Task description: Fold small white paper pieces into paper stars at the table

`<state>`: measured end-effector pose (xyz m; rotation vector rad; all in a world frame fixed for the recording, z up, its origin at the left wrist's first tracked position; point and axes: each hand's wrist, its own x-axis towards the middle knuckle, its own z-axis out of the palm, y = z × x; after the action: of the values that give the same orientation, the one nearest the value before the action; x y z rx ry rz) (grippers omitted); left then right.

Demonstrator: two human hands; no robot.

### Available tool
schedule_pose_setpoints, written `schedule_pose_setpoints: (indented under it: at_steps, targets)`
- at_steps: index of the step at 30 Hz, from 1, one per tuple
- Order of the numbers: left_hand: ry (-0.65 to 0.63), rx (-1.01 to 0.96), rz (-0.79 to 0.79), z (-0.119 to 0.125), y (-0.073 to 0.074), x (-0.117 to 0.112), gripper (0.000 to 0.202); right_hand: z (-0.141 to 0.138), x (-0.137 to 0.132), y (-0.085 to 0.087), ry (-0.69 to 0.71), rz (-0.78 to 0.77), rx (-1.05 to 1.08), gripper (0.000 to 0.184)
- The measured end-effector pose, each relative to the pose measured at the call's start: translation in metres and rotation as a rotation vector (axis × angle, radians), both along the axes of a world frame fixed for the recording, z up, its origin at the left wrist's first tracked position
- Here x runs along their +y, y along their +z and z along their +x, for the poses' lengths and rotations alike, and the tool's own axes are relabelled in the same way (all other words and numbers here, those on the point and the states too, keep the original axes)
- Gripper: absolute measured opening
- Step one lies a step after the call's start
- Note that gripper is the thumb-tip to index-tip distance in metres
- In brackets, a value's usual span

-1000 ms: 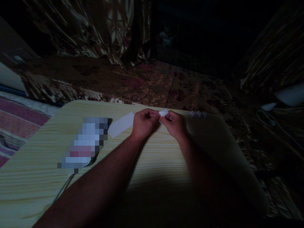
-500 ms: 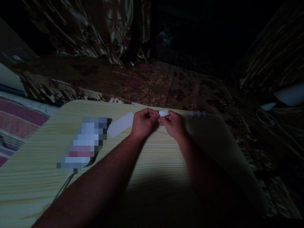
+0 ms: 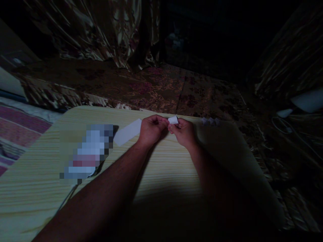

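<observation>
A small folded piece of white paper is pinched between my two hands above the far edge of the wooden table. My left hand grips its left side with thumb and fingertips. On the other side, my right hand has thumb and fingers closed on the paper's right and lower part. Left of my left hand lies a flat white paper strip. Several small folded paper pieces stand in a row to the right of my right hand. The fingertips cover part of the held paper.
A blurred-out device with a cable lies on the table's left side. Behind the table is a patterned cloth-covered surface below draped curtains. A white object with a cord sits far right in dim light.
The held paper has turned slightly, and its upper part now looks squarer and flatter. Both hands have stayed nearly in place, with small finger movements.
</observation>
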<state>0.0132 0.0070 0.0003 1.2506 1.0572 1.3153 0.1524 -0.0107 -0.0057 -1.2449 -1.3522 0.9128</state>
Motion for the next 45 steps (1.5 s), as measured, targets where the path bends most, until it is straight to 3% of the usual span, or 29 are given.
schedule_pose_setpoints:
  at_steps: [16,22,29,45]
  targets:
    - [0.094,0.122,0.118,0.000,-0.004,0.000,0.015,-0.003,-0.001,-0.003,-0.080,0.046,-0.153,0.022]
    - [0.123,0.208,0.180,0.002,-0.005,-0.003,0.016,-0.003,-0.004,0.004,-0.290,0.281,-0.185,0.034]
    - [0.109,0.252,0.230,0.003,-0.004,-0.006,0.016,-0.001,-0.008,0.006,-0.224,0.464,-0.354,0.009]
    - [0.093,0.222,0.240,0.004,-0.003,-0.007,0.019,0.000,-0.007,0.008,-0.162,0.443,-0.411,0.010]
